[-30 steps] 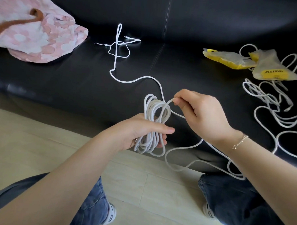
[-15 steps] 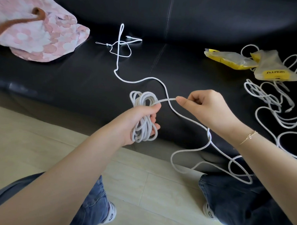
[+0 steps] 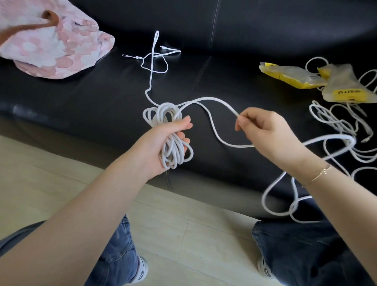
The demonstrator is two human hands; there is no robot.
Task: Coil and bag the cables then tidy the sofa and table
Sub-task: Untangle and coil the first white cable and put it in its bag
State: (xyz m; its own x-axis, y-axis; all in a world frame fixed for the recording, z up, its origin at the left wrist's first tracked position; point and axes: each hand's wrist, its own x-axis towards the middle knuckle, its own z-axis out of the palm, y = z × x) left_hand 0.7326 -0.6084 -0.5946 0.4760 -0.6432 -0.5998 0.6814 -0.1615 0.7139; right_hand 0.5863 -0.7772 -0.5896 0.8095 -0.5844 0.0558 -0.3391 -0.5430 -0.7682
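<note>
Black leather sofa (image 3: 98, 100) fills the upper frame, the largest thing I can see; pale plank floor (image 3: 41, 169) runs below its front edge. I see blue-jeaned legs (image 3: 308, 256) and white shoes at the bottom.

Pink floral fabric bag (image 3: 58, 46) with a brown strap lies on the seat, far left. Well apart from it, at far right, two yellow-and-clear plastic pouches (image 3: 294, 76) lie touching each other on the seat, the nearer one printed with yellow lettering. Just below them a loose tangle of white cables (image 3: 335, 121) sprawls over the cushion, some strands running under the pouches.

Main white cable: a coiled bundle (image 3: 170, 137) of several loops sits in the left hand (image 3: 157, 145), above the sofa's front edge. I note the fingers curled round the loops, thumb pressed across the top. From the bundle one strand arcs right to the right hand (image 3: 267, 135), which pinches it between thumb and fingertips. Beyond that hand the strand swings on, motion-blurred, and droops in slack loops over the right knee and the seat's edge. Another thin strand climbs from the coil to the back of the seat, ending in a small knotted heap with a connector (image 3: 163, 47). Thin bracelet (image 3: 320, 173) on the right wrist.
</note>
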